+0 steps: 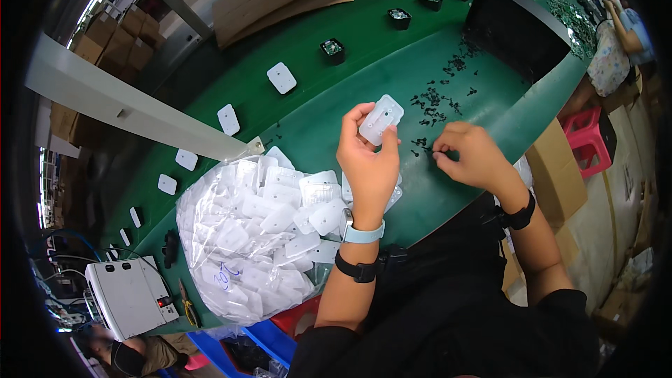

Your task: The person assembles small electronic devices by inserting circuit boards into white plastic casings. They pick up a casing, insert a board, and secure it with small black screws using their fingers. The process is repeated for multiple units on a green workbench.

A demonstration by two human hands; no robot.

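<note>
My left hand [369, 161] grips a white plastic cover [381, 120], a rounded rectangle with small holes, held up above the green worktable. Thumb and fingers clasp its lower end and side edges. To its right, my right hand [470, 155] is lowered to the tabletop with thumb and forefinger pinched at a small black part [428, 148]. Other small black parts [432, 103] lie scattered beyond those fingertips. Left of my left forearm, a clear plastic bag [210, 224] bulges with many similar white covers [283, 196].
Along a green conveyor belt [238, 91] sit spaced white covers [281, 78] and black boxes [332, 50] with parts. A dark bin [514, 28] stands at the back right. A grey post [133, 105], pliers [187, 304] and a white machine [129, 294] are at left. Other people sit nearby.
</note>
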